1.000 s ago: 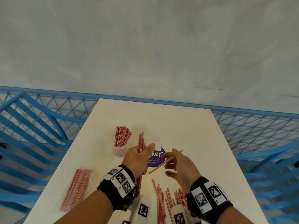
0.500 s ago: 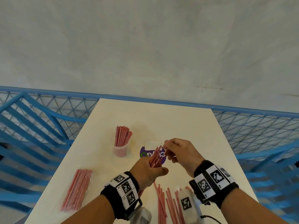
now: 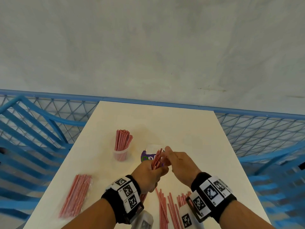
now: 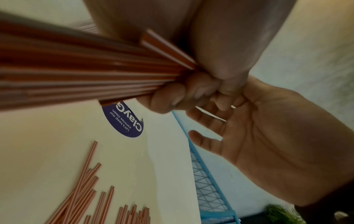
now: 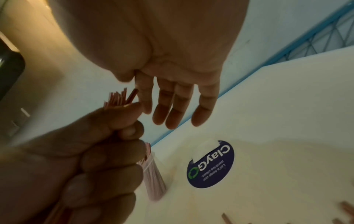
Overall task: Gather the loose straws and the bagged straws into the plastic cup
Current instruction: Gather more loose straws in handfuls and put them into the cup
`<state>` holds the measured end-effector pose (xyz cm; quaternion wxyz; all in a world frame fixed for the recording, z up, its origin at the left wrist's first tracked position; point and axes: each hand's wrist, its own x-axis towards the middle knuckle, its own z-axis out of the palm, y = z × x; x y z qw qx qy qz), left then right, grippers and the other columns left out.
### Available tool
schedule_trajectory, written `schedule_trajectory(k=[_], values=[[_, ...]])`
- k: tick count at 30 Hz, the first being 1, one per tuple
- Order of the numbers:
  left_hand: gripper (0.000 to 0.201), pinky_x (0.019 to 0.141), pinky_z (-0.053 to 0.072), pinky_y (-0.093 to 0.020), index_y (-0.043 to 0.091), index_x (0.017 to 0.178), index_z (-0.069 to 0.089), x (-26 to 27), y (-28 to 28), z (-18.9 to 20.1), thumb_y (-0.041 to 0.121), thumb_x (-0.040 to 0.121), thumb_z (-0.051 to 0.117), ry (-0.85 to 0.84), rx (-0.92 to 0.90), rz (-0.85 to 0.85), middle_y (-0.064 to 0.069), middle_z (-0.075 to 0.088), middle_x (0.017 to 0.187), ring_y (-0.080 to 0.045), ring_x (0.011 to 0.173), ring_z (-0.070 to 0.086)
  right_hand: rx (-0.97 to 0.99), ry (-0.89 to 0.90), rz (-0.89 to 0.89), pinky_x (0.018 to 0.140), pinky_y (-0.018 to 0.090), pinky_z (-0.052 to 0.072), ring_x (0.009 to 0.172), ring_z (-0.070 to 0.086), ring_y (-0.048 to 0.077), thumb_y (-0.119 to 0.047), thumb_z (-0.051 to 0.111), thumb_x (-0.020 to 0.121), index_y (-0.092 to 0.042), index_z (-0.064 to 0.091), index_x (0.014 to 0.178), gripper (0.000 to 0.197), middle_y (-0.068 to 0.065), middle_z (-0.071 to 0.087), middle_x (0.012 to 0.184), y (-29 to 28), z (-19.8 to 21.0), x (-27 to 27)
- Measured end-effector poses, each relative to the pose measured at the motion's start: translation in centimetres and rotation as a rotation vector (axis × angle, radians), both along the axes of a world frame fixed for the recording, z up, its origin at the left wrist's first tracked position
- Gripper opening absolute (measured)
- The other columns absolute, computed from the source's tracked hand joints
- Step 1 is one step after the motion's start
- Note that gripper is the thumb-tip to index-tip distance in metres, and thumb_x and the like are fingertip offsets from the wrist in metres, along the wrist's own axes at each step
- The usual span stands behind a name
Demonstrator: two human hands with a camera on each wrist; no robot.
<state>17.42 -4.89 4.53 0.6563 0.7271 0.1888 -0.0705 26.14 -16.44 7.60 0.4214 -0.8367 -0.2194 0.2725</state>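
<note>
My left hand [image 3: 151, 173] grips a bundle of red-and-white straws [image 3: 156, 158] above the table, fingers curled round it [image 4: 172, 97]. My right hand [image 3: 177, 160] hovers just right of the bundle's tips with its fingers [image 5: 176, 109] straight and spread, holding nothing. The clear plastic cup [image 3: 120, 155] stands upright at centre left, packed with straws [image 3: 123, 141]. The bagged straws [image 3: 76, 195] lie flat near the left edge. Loose straws [image 3: 166, 209] are scattered at the front edge below my wrists, also visible in the left wrist view [image 4: 82, 194].
A round purple sticker [image 3: 146, 157] lies on the white table [image 3: 173, 128] beneath my hands. Blue mesh railing [image 3: 257, 129] surrounds the table on all sides, with a grey wall behind.
My right hand brought a single straw to the left hand's bundle, let it go and opened. My left hand tilted the bundle rightward and lowered toward me.
</note>
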Motion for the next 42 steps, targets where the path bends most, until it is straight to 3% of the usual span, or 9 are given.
schedule_trajectory(k=[3,8,16,22,24,26,30,35,42], values=[[0.026,0.044,0.04,-0.025,0.011,0.072,0.048,-0.2,0.2,-0.2,0.024,0.094,0.054,0.003,0.046,-0.004,-0.002,0.042,0.048,-0.018,0.036,0.042,0.091,0.112,-0.008,0.081,0.015,0.043,0.099,0.061,-0.003,-0.056,0.02,0.097,-0.025,0.065,0.119,0.059,-0.011,0.069,0.105,-0.2,0.3,-0.2],[0.024,0.041,0.04,-0.021,0.01,0.079,0.049,-0.2,-0.3,-0.2,0.029,0.092,0.058,0.001,0.187,-0.103,-0.003,0.047,0.048,-0.015,0.034,0.041,0.272,0.095,-0.087,0.11,0.031,0.035,0.125,0.05,0.005,-0.055,0.021,0.097,-0.03,0.05,0.133,0.053,-0.011,0.055,0.135,0.0,1.3,0.6],[0.028,0.046,0.036,-0.019,0.023,0.062,0.052,0.8,-0.6,-0.4,0.024,0.088,0.063,-0.054,0.3,-0.111,0.009,0.047,0.044,-0.006,0.041,0.04,0.085,0.147,0.208,0.118,0.026,0.013,0.144,0.017,0.004,-0.054,0.021,0.099,-0.032,0.019,0.151,0.057,-0.012,0.02,0.158,1.1,1.0,-1.3],[0.026,0.066,0.053,-0.042,0.019,0.075,0.06,1.5,-0.5,-1.0,0.044,0.079,0.061,-0.099,0.242,-0.079,-0.023,0.061,0.075,-0.023,0.064,0.056,-0.056,0.069,0.252,0.121,0.045,0.002,0.148,-0.005,0.01,-0.081,0.014,0.079,-0.045,0.005,0.148,0.079,-0.017,0.001,0.16,1.1,0.7,-0.5],[0.027,0.051,0.043,-0.031,0.004,0.079,0.058,1.4,0.0,0.1,0.03,0.086,0.063,-0.099,0.186,0.02,-0.015,0.05,0.063,-0.018,0.051,0.043,0.033,0.101,0.154,0.12,0.031,0.012,0.143,0.015,0.001,-0.072,0.014,0.089,-0.039,0.012,0.15,0.069,-0.015,0.015,0.159,0.7,2.0,0.3],[0.021,0.045,0.037,-0.022,0.01,0.075,0.055,1.5,1.4,1.3,0.023,0.09,0.061,-0.111,0.094,0.198,-0.002,0.048,0.058,-0.012,0.044,0.039,0.142,0.236,-0.067,0.106,0.019,0.031,0.122,0.045,-0.003,-0.057,0.018,0.098,-0.031,0.034,0.143,0.055,-0.011,0.042,0.145,0.0,2.7,0.9],[0.045,0.045,0.036,-0.028,0.023,0.049,0.049,2.5,4.2,3.9,0.016,0.092,0.058,-0.335,-0.124,0.503,-0.001,0.042,0.044,-0.017,0.036,0.04,0.171,0.73,-0.324,0.099,0.052,0.048,0.107,0.064,0.032,-0.058,0.03,0.096,-0.005,0.054,0.121,0.064,0.016,0.065,0.118,-1.2,0.1,-0.3],[0.047,0.047,0.038,-0.028,0.024,0.047,0.053,2.8,3.0,5.9,0.012,0.093,0.055,-0.527,-0.25,0.503,0.002,0.042,0.044,-0.019,0.043,0.04,0.283,1.063,-0.346,0.089,0.047,0.055,0.096,0.069,0.04,-0.064,0.031,0.093,0.01,0.053,0.117,0.081,0.031,0.068,0.106,-0.2,-1.4,-2.3],[0.041,0.049,0.039,-0.031,0.026,0.053,0.055,2.0,1.0,3.8,0.013,0.092,0.057,-0.468,-0.234,0.488,0.001,0.044,0.045,-0.02,0.043,0.042,0.471,1.125,-0.314,0.074,0.038,0.058,0.078,0.068,0.03,-0.06,0.033,0.094,0.01,0.062,0.114,0.079,0.026,0.067,0.095,1.1,0.0,-3.4]])
